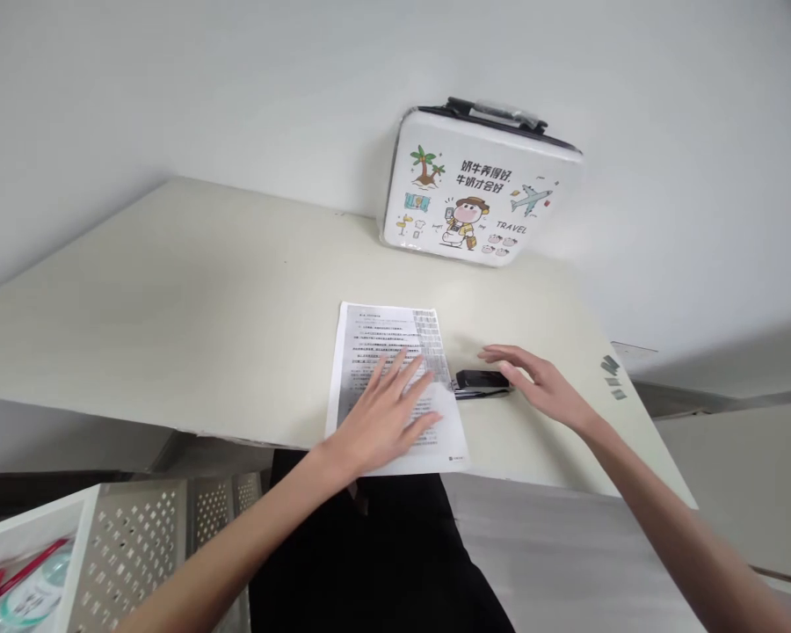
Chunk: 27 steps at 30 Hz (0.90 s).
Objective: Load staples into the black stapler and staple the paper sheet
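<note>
A printed sheet of paper point(386, 334) lies near the table's front edge; whether other sheets are under it I cannot tell. My left hand point(388, 413) rests flat on it, fingers spread, covering part of the text. Just right of the paper sits a black stapler point(481, 381), its left end at the sheet's right edge. My right hand point(533, 378) hovers at the stapler's right end with thumb and fingers apart. Contact between that hand and the stapler is hard to make out.
Against the wall at the back of the table point(237, 290) stands a white cartoon-printed case point(475, 193) with a black handle. Small dark stickers point(612, 376) mark the table's right side. Below on the left, a white perforated basket point(132, 536) holds a bottle point(36, 593) and red items.
</note>
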Each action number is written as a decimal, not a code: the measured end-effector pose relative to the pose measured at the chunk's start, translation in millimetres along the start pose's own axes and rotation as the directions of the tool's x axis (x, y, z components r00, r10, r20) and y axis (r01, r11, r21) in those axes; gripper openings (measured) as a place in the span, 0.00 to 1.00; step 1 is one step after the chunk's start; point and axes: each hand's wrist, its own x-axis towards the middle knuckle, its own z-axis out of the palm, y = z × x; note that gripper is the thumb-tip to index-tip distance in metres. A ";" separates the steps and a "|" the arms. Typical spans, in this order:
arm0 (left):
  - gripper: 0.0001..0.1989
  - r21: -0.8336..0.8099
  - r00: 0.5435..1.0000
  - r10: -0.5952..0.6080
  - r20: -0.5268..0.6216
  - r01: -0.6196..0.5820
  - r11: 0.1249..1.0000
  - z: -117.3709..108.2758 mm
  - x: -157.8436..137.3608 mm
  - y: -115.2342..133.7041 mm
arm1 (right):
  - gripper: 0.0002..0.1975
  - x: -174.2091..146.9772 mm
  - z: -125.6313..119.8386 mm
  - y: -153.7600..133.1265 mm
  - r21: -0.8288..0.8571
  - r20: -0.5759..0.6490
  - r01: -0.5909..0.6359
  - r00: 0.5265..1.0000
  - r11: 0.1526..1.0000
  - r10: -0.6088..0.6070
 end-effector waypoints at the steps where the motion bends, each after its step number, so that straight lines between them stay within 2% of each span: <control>1: 0.32 0.013 1.000 0.003 0.013 -0.003 1.000 2.7 11.1 -4.3 | 0.23 4.8 3.4 -7.0 -0.024 -0.005 -0.003 1.000 1.000 0.003; 5: 0.38 0.054 0.997 0.036 0.073 -0.040 0.998 23.8 45.9 -13.7 | 0.25 23.8 23.0 -33.4 -0.153 0.003 0.043 0.999 0.987 -0.043; 10: 0.40 0.071 0.998 0.054 0.012 -0.055 0.996 45.6 49.9 -16.0 | 0.26 37.3 40.1 -53.1 -0.228 0.082 0.102 0.993 0.968 -0.085; 19: 0.39 0.112 0.999 0.034 -0.025 -0.031 0.993 48.6 42.9 -11.1 | 0.27 38.0 42.1 -58.4 -0.264 0.096 0.072 0.994 0.962 -0.048; 27: 0.40 0.208 1.000 0.016 -0.015 -0.013 0.978 52.8 44.2 -6.8 | 0.29 39.4 46.0 -62.5 -0.384 0.126 0.045 0.992 0.922 0.004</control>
